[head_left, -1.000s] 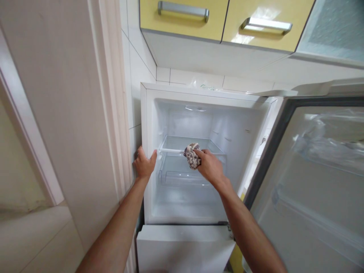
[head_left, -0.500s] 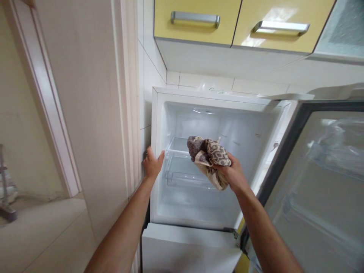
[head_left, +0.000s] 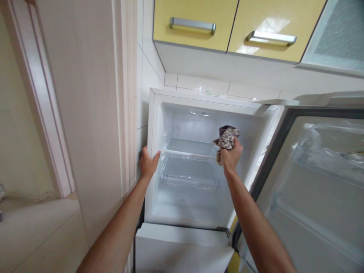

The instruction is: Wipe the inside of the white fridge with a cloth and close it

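A white fridge compartment [head_left: 199, 212] stands open in front of me, with nothing inside but a clear shelf [head_left: 187, 148] and a clear tray [head_left: 189, 178] below it. My left hand [head_left: 148, 163] grips the left edge of the compartment frame. My right hand [head_left: 231, 155] holds a bunched brown patterned cloth [head_left: 226, 138] against the right inner wall, level with the shelf's right end. The cloth hides part of that wall.
The fridge door [head_left: 315, 182] hangs open to the right, with clear plastic film on its inner racks. Yellow wall cabinets [head_left: 193, 17] with metal handles hang above. A white door frame [head_left: 85, 113] and tiled wall stand at the left. A closed lower fridge door [head_left: 182, 250] sits below.
My right hand has carried the cloth from the shelf's front edge out toward me, then up and right to the inner right wall. My left hand has stayed on the frame.
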Demonstrator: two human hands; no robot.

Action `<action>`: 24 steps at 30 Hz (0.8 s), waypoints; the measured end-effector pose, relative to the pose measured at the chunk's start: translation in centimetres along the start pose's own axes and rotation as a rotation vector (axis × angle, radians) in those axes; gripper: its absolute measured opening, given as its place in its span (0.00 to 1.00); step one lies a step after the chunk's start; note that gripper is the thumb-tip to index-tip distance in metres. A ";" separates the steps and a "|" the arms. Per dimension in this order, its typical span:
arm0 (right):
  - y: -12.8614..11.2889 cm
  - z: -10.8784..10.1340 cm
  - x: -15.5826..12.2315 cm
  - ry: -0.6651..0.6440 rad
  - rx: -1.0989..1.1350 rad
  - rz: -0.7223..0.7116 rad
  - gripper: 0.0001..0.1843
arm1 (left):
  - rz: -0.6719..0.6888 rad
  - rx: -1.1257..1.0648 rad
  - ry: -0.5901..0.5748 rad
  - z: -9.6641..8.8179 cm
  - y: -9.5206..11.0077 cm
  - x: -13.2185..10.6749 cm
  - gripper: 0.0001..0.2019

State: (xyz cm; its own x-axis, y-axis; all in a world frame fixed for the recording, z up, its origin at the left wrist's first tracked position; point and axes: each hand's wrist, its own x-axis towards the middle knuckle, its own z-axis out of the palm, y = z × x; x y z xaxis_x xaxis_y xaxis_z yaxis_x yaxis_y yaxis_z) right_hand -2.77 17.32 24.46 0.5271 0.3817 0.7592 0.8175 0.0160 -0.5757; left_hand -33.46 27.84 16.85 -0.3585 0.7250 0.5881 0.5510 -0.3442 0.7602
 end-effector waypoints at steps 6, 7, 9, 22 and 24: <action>1.0 3.3 4.6 0.328 -0.142 -0.053 0.29 | 0.022 0.019 0.000 0.1 -0.4 0.1 0.32; 1.3 3.8 5.5 0.335 -0.179 -0.083 0.27 | 0.031 0.026 0.006 0.2 -0.5 0.1 0.32; 2.1 4.8 7.2 0.313 -0.284 -0.123 0.25 | 0.054 0.047 0.023 0.4 -0.8 0.1 0.31; 3.8 13.2 14.7 -0.239 -0.788 -0.327 0.26 | 0.301 0.118 0.257 2.4 -3.6 0.6 0.30; 4.1 14.7 15.4 -0.306 -0.802 -0.357 0.23 | 0.336 0.126 0.286 2.5 -3.8 0.6 0.30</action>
State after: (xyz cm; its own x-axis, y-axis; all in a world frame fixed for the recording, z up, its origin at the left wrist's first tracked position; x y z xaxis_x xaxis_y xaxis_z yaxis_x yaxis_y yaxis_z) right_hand 5.30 36.83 29.32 0.2226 0.7062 0.6721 0.8956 -0.4205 0.1453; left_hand -33.93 31.09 13.60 -0.3281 0.3860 0.8622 0.7530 -0.4442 0.4854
